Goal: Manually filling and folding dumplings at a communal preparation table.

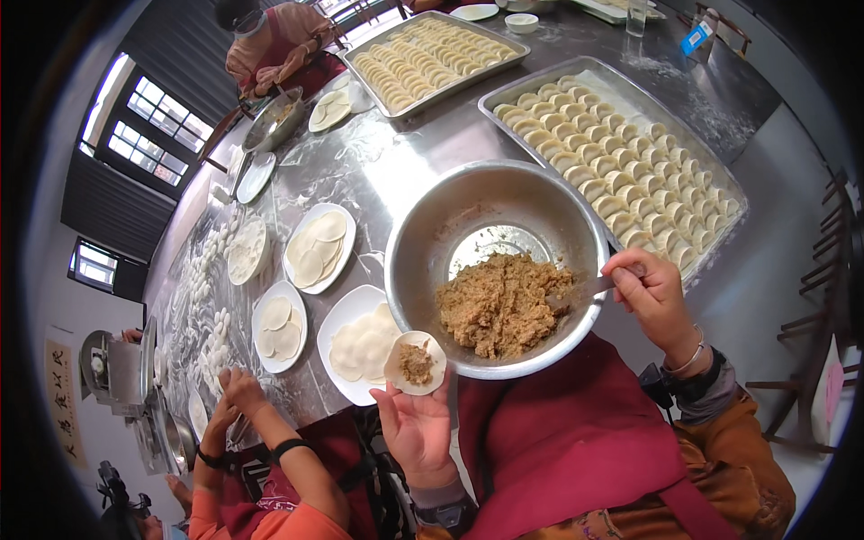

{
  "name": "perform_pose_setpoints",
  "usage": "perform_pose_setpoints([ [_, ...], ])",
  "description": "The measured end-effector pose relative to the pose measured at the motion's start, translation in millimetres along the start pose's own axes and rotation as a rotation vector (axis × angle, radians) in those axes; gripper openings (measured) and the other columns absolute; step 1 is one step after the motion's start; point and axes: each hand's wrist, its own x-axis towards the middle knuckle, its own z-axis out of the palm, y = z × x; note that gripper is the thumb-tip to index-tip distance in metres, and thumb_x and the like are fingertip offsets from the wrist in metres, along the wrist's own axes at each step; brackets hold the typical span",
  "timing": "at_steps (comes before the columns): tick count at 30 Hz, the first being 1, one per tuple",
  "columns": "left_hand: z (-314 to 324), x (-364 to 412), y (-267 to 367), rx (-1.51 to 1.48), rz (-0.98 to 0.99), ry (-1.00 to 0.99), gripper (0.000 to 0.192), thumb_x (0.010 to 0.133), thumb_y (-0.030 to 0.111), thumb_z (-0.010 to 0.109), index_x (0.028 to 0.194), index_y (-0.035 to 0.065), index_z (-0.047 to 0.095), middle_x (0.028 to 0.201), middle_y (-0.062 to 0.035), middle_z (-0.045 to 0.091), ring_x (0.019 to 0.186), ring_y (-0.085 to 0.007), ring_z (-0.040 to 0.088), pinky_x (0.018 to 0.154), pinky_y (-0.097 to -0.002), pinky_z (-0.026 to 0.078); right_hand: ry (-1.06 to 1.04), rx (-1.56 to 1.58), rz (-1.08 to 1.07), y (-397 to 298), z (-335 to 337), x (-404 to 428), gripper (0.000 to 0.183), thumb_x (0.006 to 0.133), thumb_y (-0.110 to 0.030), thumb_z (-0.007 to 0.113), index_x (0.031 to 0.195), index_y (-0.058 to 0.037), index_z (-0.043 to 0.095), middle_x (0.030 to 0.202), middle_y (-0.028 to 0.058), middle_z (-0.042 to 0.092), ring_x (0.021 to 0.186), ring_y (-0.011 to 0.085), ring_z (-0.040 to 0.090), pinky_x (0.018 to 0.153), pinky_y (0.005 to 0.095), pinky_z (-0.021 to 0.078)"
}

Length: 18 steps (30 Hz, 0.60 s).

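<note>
On the fingers of my left hand (420, 425) lies a round dumpling wrapper (393, 370), unfolded, with a smear of brown filling (415, 363) at its middle. My right hand (648, 297) grips the handle of a flat metal spreader (594, 287); its far end is sunk in the minced filling (503, 304) and hidden there. That filling sits in the near part of a large steel bowl (418, 223) in front of me. Just left of the bowl, close to my left hand, a white plate (331, 324) carries overlapping wrappers (361, 344).
Metal trays (489, 108) (351, 61) of folded dumplings stand beyond the bowl. More wrapper plates (287, 233) and a bowl of flour (248, 251) are at left on the steel table (317, 182). One co-worker (270, 466) works close on my left, another (290, 47) across the table.
</note>
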Motion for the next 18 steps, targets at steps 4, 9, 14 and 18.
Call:
perform_pose_setpoints([
  [4,0.1,-2.6,-0.8,0.005,-0.004,0.016,0.062,0.091,0.041,0.047,0.136,0.0032,0.026,0.138,-0.0117,0.036,0.127,-0.0286,0.036,0.104,-0.0493,0.03,-0.015,0.061,0.024,0.0,7.2,-4.6,0.01,0.088,-0.005,0.051,0.092,0.0,0.059,0.07,-0.0007,0.055,0.06,0.0039,0.049,0.055,0.0178,0.0406],
  [9,-0.2,-4.0,-0.9,0.023,-0.004,0.037,0.061,0.091,0.041,0.046,0.136,0.0037,0.027,0.137,-0.0117,0.037,0.126,-0.0284,0.036,0.104,-0.0493,0.029,-0.067,0.088,0.038,0.0,13.8,-6.0,0.01,0.088,-0.005,0.051,0.093,-0.0001,0.058,0.073,0.0003,0.056,0.061,0.0042,0.05,0.055,0.0175,0.0415],
  [14,0.9,-3.2,-4.0,0.042,-0.006,0.046,0.061,0.091,0.041,0.046,0.135,0.0035,0.027,0.137,-0.0118,0.038,0.126,-0.0285,0.037,0.104,-0.0492,0.031,-0.01,0.248,0.154,12.6,12.7,-3.4,0.013,0.089,-0.009,0.05,0.093,-0.0008,0.059,0.063,0.0012,0.055,0.052,0.0035,0.048,0.049,0.0175,0.0405],
  [18,6.6,-7.5,-1.2,0.036,-0.014,-0.013,0.062,0.091,0.043,0.045,0.135,0.0028,0.026,0.137,-0.0127,0.037,0.126,-0.0288,0.037,0.102,-0.0493,0.033,-0.014,0.516,0.261,11.3,17.1,2.7,0.015,0.09,-0.011,0.049,0.094,0.0005,0.058,0.062,0.0033,0.056,0.05,0.0055,0.049,0.048,0.0181,0.0422],
])
